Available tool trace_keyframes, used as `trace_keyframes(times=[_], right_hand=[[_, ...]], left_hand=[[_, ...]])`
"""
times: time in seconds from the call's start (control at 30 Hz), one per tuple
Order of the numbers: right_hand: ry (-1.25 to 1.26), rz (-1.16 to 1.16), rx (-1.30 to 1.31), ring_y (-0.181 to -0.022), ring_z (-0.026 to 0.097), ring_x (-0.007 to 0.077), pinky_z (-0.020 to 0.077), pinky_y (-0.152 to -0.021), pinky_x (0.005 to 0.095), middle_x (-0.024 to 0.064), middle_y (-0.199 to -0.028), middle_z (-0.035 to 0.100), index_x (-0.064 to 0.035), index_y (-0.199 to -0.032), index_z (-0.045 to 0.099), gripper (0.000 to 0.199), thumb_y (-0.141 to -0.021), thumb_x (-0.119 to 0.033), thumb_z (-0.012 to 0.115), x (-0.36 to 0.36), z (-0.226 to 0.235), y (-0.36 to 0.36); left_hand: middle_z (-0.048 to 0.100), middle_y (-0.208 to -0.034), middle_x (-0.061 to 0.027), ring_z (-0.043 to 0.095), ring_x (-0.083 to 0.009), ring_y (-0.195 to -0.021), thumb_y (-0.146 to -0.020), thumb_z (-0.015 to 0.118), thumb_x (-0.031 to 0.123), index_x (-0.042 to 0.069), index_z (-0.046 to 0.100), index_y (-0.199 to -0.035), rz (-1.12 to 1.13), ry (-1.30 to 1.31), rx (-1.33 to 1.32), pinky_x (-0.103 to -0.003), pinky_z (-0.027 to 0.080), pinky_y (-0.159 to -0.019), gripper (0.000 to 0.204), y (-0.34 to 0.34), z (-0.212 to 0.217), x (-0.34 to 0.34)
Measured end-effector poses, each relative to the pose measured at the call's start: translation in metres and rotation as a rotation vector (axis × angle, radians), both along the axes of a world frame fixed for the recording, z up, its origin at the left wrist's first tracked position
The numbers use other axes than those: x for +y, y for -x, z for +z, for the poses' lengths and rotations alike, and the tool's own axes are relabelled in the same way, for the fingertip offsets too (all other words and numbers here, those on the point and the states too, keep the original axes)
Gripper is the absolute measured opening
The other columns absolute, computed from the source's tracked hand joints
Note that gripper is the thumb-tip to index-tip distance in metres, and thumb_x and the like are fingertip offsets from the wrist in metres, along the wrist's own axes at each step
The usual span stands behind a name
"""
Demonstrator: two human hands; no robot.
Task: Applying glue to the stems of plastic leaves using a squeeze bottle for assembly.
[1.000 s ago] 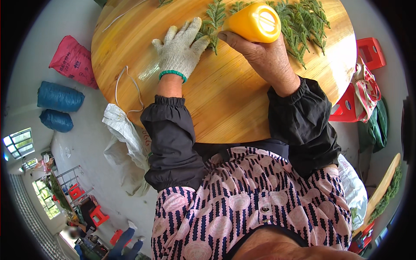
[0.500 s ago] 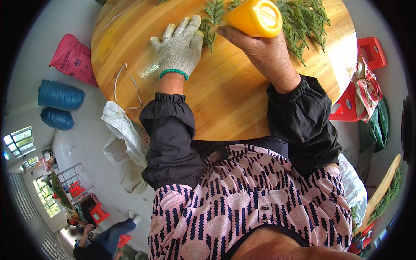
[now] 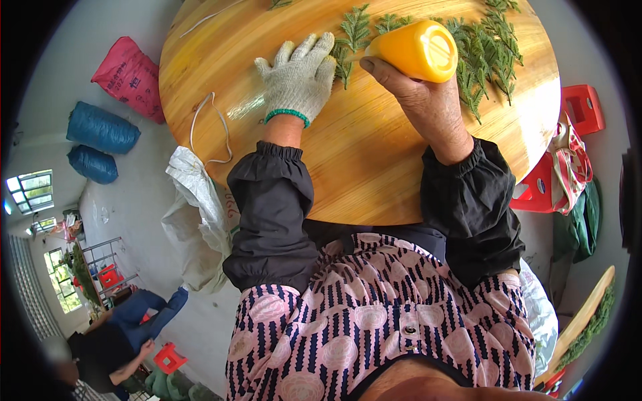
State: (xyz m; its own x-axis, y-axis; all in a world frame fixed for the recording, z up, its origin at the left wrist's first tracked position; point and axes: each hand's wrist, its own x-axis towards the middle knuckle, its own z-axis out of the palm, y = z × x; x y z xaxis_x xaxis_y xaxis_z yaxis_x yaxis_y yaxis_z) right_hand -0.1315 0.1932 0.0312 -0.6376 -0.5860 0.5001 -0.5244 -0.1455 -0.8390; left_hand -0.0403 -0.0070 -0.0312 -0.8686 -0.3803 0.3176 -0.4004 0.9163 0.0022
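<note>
My left hand, in a whitish knitted glove with a green cuff, lies palm down on the round wooden table with its fingers spread. Just right of its fingertips is a flat green sprig, apart from the bigger pile. In my bare right hand I hold a yellow squeeze bottle, tipped over with its base toward me. Its narrow tip points left, close to the sprig; whether it touches cannot be made out. Several more green sprigs spread beyond the bottle on the right.
A white cord and a white woven sack hang at the table's left edge. Pink and blue sacks stand on the floor there. Red stools are at the right. Another person is at lower left.
The whole view has shifted, so the table sits slightly lower and to the right. Both hands keep nearly the same places on it. The other person at lower left has changed posture.
</note>
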Motion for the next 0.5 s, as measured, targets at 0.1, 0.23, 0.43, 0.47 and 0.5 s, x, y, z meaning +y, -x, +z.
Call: trace_keyframes(times=[0.1, 0.23, 0.43, 0.47, 0.5], right_hand=[[0.008, -0.013, 0.031, -0.077, 0.067, 0.0118, 0.0536, -0.071, 0.0282, 0.0021, -0.089, 0.073, -0.0011, -0.097, 0.073, 0.02, -0.085, -0.013, 0.084, 0.0002, -0.0008, 0.001], [0.006, 0.008, -0.139, -0.08, 0.068, 0.0123, 0.0543, -0.073, 0.0278, 0.0029, -0.09, 0.074, -0.0008, -0.099, 0.073, 0.019, -0.086, -0.01, 0.083, 0.0002, 0.0009, -0.0007], [0.008, 0.028, -0.145, -0.084, 0.07, 0.0128, 0.0555, -0.076, 0.0275, 0.0044, -0.093, 0.075, 0.0, -0.1, 0.073, 0.019, -0.086, -0.008, 0.082, 0.0029, 0.002, -0.0002], [-0.006, 0.031, -0.13, -0.085, 0.071, 0.013, 0.0557, -0.076, 0.0276, 0.0047, -0.094, 0.075, 0.0001, -0.1, 0.073, 0.018, -0.086, -0.008, 0.082, 0.004, 0.0024, -0.0005], [-0.008, 0.029, -0.13, -0.085, 0.071, 0.013, 0.0557, -0.076, 0.0276, 0.0047, -0.094, 0.075, 0.0001, -0.1, 0.073, 0.018, -0.086, -0.008, 0.082, 0.005, 0.0027, -0.0018]], left_hand=[[0.047, -0.159, 0.004, 0.042, -0.0312, -0.146, -0.105, 0.047, 0.042, 0.037, 0.047, -0.152, -0.005, -0.033, -0.001, -0.073, 0.018, -0.119, 0.048, 0.0017, -0.0002, 0.0002], [0.048, -0.158, 0.0037, 0.042, -0.0315, -0.145, -0.104, 0.048, 0.042, 0.037, 0.047, -0.153, 0.006, -0.031, -0.001, -0.073, 0.018, -0.119, 0.049, 0.0026, 0.0028, 0.0023], [0.049, -0.157, 0.0033, 0.043, -0.0315, -0.144, -0.104, 0.048, 0.045, 0.036, 0.048, -0.152, 0.002, -0.032, 0.023, -0.073, 0.018, -0.118, 0.049, 0.0028, 0.0011, -0.0011], [0.049, -0.157, 0.0033, 0.043, -0.0314, -0.145, -0.104, 0.047, 0.045, 0.036, 0.049, -0.151, 0.008, -0.039, 0.021, -0.073, 0.018, -0.118, 0.048, 0.0025, 0.0015, -0.0011], [0.049, -0.157, 0.0033, 0.043, -0.0314, -0.145, -0.104, 0.047, 0.045, 0.036, 0.049, -0.151, 0.006, -0.042, 0.022, -0.073, 0.018, -0.118, 0.048, 0.0026, 0.0016, -0.0011]])
